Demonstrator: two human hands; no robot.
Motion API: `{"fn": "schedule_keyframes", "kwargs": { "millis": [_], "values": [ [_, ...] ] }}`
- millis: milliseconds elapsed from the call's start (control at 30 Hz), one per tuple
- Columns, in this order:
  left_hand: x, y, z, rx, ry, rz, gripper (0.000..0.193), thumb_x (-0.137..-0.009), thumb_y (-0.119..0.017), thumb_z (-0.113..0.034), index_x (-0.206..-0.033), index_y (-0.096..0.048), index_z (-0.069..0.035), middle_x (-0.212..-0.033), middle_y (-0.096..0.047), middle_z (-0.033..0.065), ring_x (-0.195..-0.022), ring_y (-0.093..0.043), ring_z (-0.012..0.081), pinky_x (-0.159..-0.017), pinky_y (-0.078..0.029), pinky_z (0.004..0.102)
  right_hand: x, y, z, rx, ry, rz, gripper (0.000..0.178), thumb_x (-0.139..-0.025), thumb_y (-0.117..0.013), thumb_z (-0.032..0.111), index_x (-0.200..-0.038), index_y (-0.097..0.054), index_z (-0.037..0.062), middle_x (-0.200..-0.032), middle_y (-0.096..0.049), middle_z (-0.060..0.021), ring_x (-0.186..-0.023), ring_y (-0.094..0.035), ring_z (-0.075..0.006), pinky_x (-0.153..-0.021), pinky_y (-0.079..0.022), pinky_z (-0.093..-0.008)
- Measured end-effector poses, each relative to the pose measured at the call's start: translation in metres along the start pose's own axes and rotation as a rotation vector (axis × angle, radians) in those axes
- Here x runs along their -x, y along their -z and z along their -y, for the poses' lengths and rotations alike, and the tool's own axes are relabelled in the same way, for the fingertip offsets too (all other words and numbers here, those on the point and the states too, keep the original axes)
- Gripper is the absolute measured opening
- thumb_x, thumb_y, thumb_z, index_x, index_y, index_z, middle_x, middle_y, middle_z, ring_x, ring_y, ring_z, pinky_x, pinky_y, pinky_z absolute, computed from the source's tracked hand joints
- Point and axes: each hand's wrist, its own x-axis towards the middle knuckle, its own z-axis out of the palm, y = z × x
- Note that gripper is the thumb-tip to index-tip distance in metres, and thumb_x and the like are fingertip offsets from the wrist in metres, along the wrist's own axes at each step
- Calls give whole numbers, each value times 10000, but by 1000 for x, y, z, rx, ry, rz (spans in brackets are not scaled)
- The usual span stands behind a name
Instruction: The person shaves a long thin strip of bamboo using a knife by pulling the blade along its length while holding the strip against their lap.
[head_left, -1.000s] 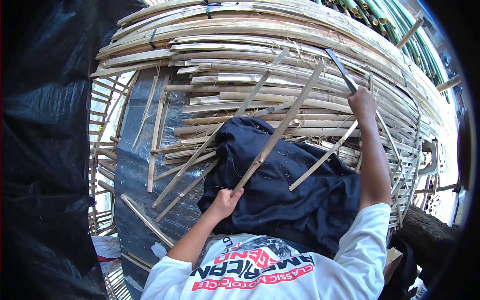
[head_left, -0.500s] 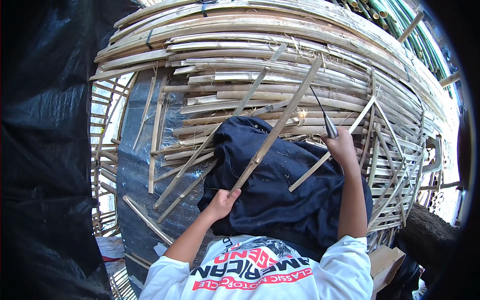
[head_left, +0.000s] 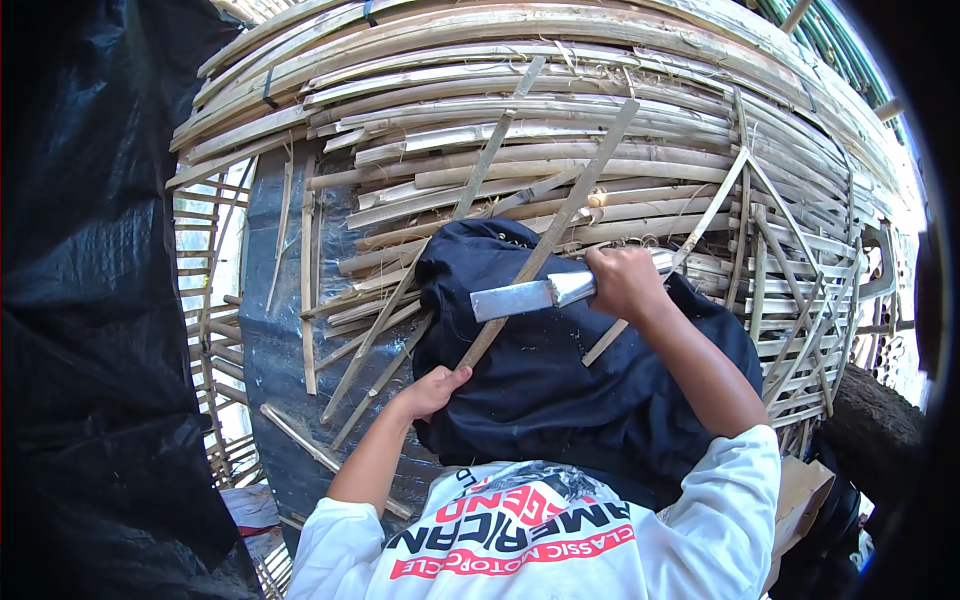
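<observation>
My left hand point(head_left: 432, 391) is closed around the near end of a long bamboo strip point(head_left: 580, 196), which slants away up and to the right. My right hand point(head_left: 628, 283) grips a knife point(head_left: 512, 300) by its silvery handle. Its broad, blunt-ended blade points left and crosses over the strip, a little beyond my left hand. Whether the edge bites into the bamboo, I cannot tell. Under the strip, dark navy cloth point(head_left: 570, 400) is spread over my lap. Another thin strip point(head_left: 605, 343) passes beneath my right forearm and lies on the cloth.
Split bamboo lengths point(head_left: 440, 175) lie stacked in front. Loose strips point(head_left: 375, 335) lean over a dark sheet point(head_left: 270, 340) to the left. Black plastic sheeting point(head_left: 90, 300) hangs at far left. A bamboo lattice point(head_left: 800, 330) stands at right, a cardboard box point(head_left: 800, 500) near my right elbow.
My right hand has come left and nearer, swinging the knife from pointing away, seen edge-on, to lying across the strip. My left hand keeps its hold on the bamboo strip.
</observation>
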Motion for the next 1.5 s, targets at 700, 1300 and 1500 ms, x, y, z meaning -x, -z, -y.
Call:
{"fn": "schedule_keyframes", "kwargs": {
  "millis": [700, 1300, 1500],
  "values": [
    [-3, 10, 2, 100, 169, 6, 780, -838, -447, -770, -771, -608, -10, -664, -585, 11, -539, -564, 108, -425, -437, 277, -13, 11, -15, -44, -10, -140, 252, -564, -696, 145, -767, -563, 76, -674, -632, -141, -655, -648, -344, -595, -513, -438],
    [-3, 5, -8, 378, 103, 44, 840, -846, -484, -721, -1313, -493, -23, -1203, -629, 112, -1059, -627, 204, -883, -526, 376, -2, 71, -61, -71, -365, -355, 119, -719, -652, 159, -798, -624, 75, -715, -644, -167, -724, -638, -388, -656, -503, -491],
    [-10, 10, 12, 553, 76, 122, 821, -830, -539, -692, -1332, -493, -44, -1240, -617, 110, -1126, -600, 194, -952, -491, 365, 5, -12, 22, -177, -52, -8, 267, -578, -724, 178, -775, -581, 71, -689, -640, -135, -695, -662, -327, -622, -520, -440]
  ]
}}
